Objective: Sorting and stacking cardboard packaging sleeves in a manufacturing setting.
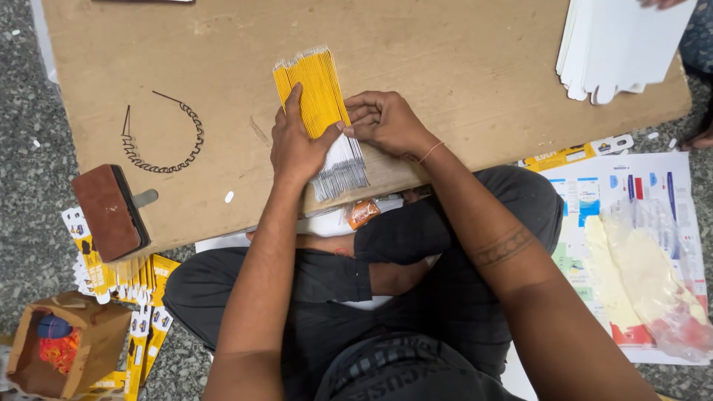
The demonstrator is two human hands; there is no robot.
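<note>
Seated cross-legged on a speckled floor, a brown board [460, 67] across the lap as a work surface. At the centre of the frame, one fanned stack of flat pieces [321, 111], yellow over most of their length, white with dark lines at the lower ends, overhanging the board's near edge a little.

Left hand [295, 145] laid flat on the stack's left side, fingers together and pointing up the frame, pressing the pieces down. Right hand [382, 122] at the stack's right edge, fingers curled, fingertips pinching the edges of a few pieces just where yellow turns to white.

As a judgement: stack gathered and roughly squared at the upper end, lower ends splayed and uneven, so evening-up or thumbing through looks only partly done. Too many pieces, too tightly packed, to count.

By count elsewhere: one brown block with a grey handle [111, 212] at the left edge of the board; one curved coil of wire [167, 145] just above it; one pile of white sheets [620, 44] at the upper right, another person's fingertips just showing at the top edge there. Below the board, lower left, a spread of yellow printed cards [145, 297] and one open paper bag [63, 353]; at the right, one clear plastic bag [653, 275] on printed sheets.
</note>
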